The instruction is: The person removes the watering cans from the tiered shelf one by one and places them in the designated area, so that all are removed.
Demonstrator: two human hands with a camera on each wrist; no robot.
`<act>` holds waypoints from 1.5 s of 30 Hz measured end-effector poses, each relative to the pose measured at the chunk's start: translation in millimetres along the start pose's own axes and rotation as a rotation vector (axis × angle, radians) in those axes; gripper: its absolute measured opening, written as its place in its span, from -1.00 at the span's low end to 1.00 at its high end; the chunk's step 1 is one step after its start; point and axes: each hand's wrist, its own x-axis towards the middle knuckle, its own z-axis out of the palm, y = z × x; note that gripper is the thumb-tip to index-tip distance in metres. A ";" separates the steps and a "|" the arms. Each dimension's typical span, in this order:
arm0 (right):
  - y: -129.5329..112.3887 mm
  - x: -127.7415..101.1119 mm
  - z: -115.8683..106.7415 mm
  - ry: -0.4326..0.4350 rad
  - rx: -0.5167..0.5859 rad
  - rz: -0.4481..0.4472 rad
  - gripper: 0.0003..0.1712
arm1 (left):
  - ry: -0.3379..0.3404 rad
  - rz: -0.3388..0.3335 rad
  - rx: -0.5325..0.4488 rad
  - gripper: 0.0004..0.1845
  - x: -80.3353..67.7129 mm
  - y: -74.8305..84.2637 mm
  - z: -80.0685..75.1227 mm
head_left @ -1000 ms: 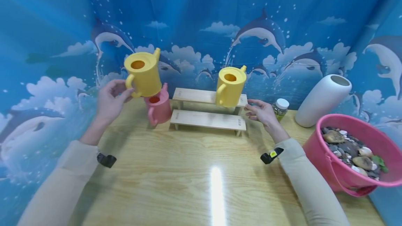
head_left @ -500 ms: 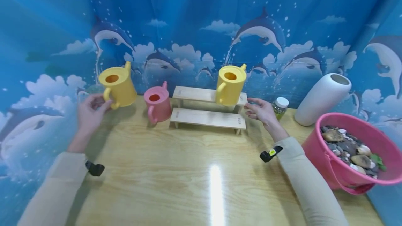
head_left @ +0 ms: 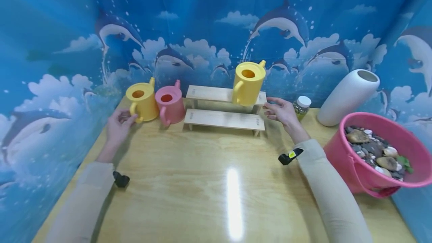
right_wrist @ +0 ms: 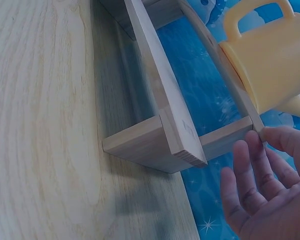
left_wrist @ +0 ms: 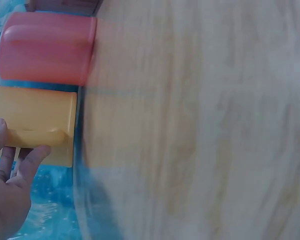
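While the left hand [head_left: 118,126] curls round the handle of the yellow can [head_left: 141,102], set on the bench [head_left: 202,168] touching the pink can [head_left: 170,102], the right hand [head_left: 281,113], fingers loose, steadies the wooden step shelf [head_left: 224,119].

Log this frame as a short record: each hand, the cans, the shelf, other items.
left hand: holds handle of yellow can standing on table
right hand: open, fingertips at the wooden step shelf end
pink can: right beside the held one
second yellow can: on shelf's top step
other items: white vase, small jar, pink tub of stones
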 end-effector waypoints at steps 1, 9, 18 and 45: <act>-1.1 0.7 0.0 0.002 0.000 -0.003 -0.33 | 0.003 -0.004 -0.004 -0.63 0.3 -0.4 2.2; -4.4 2.0 -4.8 -0.013 0.026 -0.040 -0.30 | -0.052 -0.101 -0.057 -0.76 0.9 -2.0 10.7; -8.1 -0.6 -7.1 -0.019 0.076 -0.026 -0.29 | 0.030 -0.052 -0.147 -0.58 6.2 18.4 11.1; -3.2 2.2 -1.0 -0.011 0.013 0.014 -0.29 | -0.385 0.307 -0.163 -0.60 -14.8 154.0 176.2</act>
